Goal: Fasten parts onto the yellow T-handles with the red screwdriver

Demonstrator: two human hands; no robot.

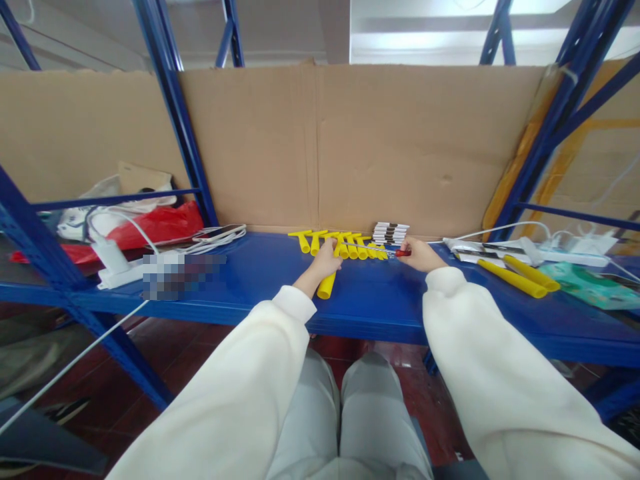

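In the head view, my left hand (324,261) is closed around a yellow tube-like piece (327,287), whose round lower end sticks out below my fingers toward the shelf's front edge. My right hand (419,255) grips a screwdriver by its red handle (403,253). The thin metal shaft (373,248) points left, its tip close to my left hand; whether it touches the yellow piece I cannot make out. Behind my hands lies a row of several yellow T-shaped pieces (353,251). A small stack of white strips with dark bands (391,233) sits beyond my right hand.
The blue shelf (265,280) has a cardboard sheet (375,147) along its back and blue uprights (175,113) at the sides. Two yellow tubes (520,277) lie at right beside a green packet (590,283). White power strips, cables (220,237) and a red bag (160,223) occupy the ends.
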